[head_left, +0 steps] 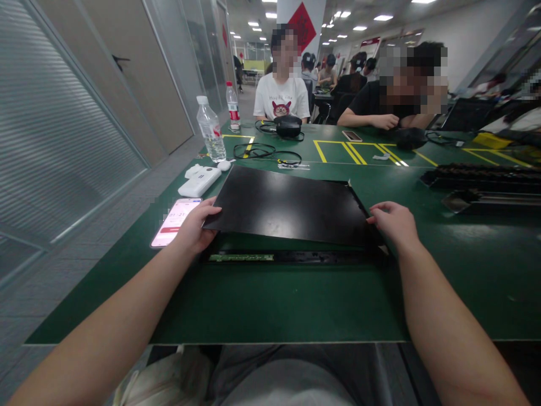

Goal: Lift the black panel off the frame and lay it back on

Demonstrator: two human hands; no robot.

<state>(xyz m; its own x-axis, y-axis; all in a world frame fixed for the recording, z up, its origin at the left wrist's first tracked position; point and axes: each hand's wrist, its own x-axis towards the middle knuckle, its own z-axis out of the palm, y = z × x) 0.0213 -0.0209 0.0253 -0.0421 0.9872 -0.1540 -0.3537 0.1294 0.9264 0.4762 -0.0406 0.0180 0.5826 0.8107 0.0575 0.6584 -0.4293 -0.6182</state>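
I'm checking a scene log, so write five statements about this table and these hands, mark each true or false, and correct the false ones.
1. The left hand and the right hand are both at the black panel. True.
2. The right hand rests on a phone. False: it is at the panel's right end.
3. A phone with a lit screen lies beside the left hand. True.
4. On the green table, the red-capped bottle stands farther off than the white-capped bottle. True.
5. Both bottles stand to the right of the panel. False: both stand on the left side, beyond the left hand.
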